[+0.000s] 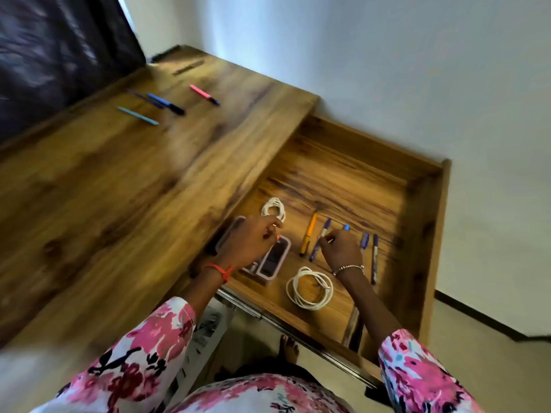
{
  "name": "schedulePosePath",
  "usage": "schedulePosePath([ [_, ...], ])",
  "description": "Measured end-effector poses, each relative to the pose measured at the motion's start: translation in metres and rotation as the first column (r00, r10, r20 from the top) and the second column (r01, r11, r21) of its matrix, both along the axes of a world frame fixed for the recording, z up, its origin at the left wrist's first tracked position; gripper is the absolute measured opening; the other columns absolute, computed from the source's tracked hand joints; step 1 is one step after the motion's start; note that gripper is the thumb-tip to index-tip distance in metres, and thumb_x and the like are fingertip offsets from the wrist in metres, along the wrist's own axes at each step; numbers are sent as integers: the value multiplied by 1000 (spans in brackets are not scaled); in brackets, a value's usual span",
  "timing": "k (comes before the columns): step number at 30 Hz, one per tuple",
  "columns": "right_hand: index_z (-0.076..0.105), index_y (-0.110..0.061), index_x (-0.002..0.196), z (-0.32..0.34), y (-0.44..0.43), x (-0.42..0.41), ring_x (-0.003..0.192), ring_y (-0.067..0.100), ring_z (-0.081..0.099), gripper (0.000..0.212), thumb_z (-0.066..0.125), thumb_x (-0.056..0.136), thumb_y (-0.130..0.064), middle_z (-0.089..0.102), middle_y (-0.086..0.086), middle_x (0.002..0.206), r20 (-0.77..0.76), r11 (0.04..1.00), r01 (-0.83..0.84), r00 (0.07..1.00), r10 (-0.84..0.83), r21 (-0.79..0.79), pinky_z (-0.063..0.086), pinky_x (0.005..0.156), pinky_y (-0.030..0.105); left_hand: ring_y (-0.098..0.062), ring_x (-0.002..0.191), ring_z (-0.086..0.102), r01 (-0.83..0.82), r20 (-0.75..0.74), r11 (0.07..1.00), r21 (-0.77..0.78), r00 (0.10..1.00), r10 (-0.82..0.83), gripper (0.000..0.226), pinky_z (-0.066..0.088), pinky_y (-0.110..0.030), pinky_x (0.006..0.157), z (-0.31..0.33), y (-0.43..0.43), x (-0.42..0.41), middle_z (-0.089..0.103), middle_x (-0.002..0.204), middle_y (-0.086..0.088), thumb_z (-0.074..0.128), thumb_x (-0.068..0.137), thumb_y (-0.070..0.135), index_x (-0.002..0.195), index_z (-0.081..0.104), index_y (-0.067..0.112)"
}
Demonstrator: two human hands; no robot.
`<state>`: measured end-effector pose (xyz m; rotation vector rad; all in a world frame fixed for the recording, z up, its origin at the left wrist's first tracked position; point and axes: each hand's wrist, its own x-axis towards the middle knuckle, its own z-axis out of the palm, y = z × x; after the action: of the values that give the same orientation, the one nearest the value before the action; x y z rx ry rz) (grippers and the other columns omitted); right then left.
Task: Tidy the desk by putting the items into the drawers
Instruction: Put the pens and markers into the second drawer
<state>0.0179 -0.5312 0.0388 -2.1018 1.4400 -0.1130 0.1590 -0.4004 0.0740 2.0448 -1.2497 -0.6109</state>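
Observation:
The drawer (423, 204) stands pulled out at the desk's right end. My left hand (253, 242) hovers with curled fingers over two phones in pinkish cases (274, 259), just below a white cable coil (273, 208); blur hides whether it pinches anything. My right hand (343, 251) grips a blue-capped pen (346, 227) low over the drawer floor. Beside it lie an orange pen (308, 238), a purple marker (321, 241) and two blue pens (374, 257). A second cable coil (310, 289) lies near the drawer front.
On the desk top (119, 189), several pens lie at the far side: a pink one (204, 94), a blue one (165, 103), a teal one (137, 115). A dark curtain (59, 55) hangs at the left. A white wall is close behind the drawer.

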Motion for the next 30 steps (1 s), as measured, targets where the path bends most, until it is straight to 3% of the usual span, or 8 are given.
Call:
schedulePosePath([
  [2,69,-2,93,8,6,29,94,34,62,27,57,87,-26,68,21,94,38,995,-93,995,94,-33,43,70,31,-9,72,55,-105,38,994,-20,994,105,19,36,-3,58,10,23,27,63,83,-2,59,86,7,104,67,7],
  [5,69,-2,90,18,17,71,94,34,62,25,58,86,-23,68,20,94,89,973,-207,972,216,-98,42,71,31,-9,75,55,-217,62,976,-24,974,218,16,36,-3,59,16,57,63,69,91,-11,57,88,7,99,68,4],
  [8,69,-2,88,29,33,113,92,34,61,26,56,87,-24,68,20,92,105,941,-302,942,319,-151,41,70,31,-9,77,52,-316,101,949,-15,943,316,19,35,0,58,19,91,92,63,88,-4,53,89,5,102,67,4],
  [10,68,0,89,37,41,136,93,35,60,28,55,89,-25,68,20,94,102,920,-346,924,368,-182,41,70,32,-15,83,57,-372,111,928,-9,922,371,19,36,-5,60,18,109,107,63,91,-5,53,89,3,102,66,3],
  [13,69,-1,86,46,54,168,94,35,61,26,55,88,-22,69,20,91,121,890,-402,893,433,-213,45,74,34,-27,100,60,-416,116,909,0,903,413,20,38,-20,77,15,131,133,64,107,-15,53,86,-1,102,66,-1],
  [19,70,-2,88,51,53,225,94,34,61,24,54,89,-20,68,19,95,100,848,-475,856,508,-236,48,77,38,-31,113,51,-465,185,883,62,875,448,29,31,-22,88,1,140,188,54,120,-19,61,84,5,112,60,-3],
  [25,66,0,93,54,30,295,102,35,57,24,51,90,-18,65,21,101,61,794,-540,815,576,-280,46,79,36,-29,138,23,-518,237,839,169,847,476,58,21,-32,113,-21,117,259,27,148,-15,65,83,24,132,43,3],
  [30,66,0,96,62,15,362,97,34,59,23,49,90,-14,61,19,103,45,719,-618,747,663,-318,45,78,36,-19,143,14,-529,295,819,223,837,461,82,4,-41,116,-32,111,307,21,154,0,54,72,64,140,35,22],
])
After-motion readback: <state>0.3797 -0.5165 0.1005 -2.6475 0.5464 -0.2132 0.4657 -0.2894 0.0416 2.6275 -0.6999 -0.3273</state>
